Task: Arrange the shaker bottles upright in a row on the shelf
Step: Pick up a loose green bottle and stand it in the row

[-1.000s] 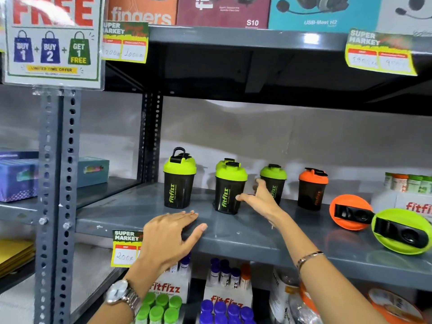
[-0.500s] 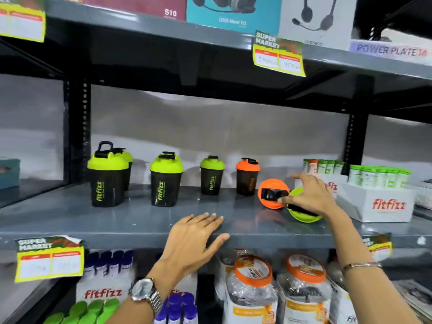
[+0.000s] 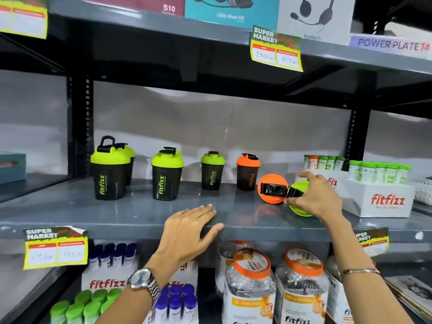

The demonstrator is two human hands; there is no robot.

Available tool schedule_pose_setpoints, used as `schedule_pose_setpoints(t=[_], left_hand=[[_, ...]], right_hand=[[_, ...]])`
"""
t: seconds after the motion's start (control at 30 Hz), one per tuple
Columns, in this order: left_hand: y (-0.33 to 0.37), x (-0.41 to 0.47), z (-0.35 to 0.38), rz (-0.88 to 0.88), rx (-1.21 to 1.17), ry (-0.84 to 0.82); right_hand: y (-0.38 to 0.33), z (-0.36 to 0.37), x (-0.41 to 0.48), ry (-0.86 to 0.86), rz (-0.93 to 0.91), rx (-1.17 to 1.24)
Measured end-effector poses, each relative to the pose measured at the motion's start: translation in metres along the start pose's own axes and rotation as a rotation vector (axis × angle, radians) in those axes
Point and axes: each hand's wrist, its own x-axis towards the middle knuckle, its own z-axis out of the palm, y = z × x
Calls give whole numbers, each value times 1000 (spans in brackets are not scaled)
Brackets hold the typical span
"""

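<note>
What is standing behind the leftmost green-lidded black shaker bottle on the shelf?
Behind the leftmost green-lidded black shaker bottle, a second green-lidded bottle shows its lid edge and a dark strip of body. The rest is covered.

top shelf: headset boxes (image 3: 314,17), maroon "S10" box (image 3: 149,4), "POWER PLATE 14" label (image 3: 392,44)
price tags: one on top shelf edge (image 3: 275,49), one lower left (image 3: 55,247), one lower right (image 3: 372,240)
right of middle shelf: white fitfizz tray (image 3: 383,199) of green-capped tubes
lower shelf: orange-lidded jars (image 3: 251,284), purple-capped tubes (image 3: 175,298), green-capped tubes (image 3: 79,305)
far left: teal box (image 3: 11,167)
</note>
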Motion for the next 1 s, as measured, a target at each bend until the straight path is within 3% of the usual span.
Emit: schedule_pose_setpoints(t=[0.27,0.37,0.57,0.73,1.0], left_hand=[[-40,-7,-28,-65,40,105],[-57,-9,-37,-124,61,102],[-72,-1,-42,-126,113,-73],[-76,-8,-38,-79,159,-217],[-77,-8,-33,-68,180,-203]], right_hand=[[-77,-27,-10,64,3,150],[-120,-23,-2,-38,7,329],[-183,19,29,-283,55,808],[-188,57,53,-293,153,851],[-180,70,47,-228,126,908]])
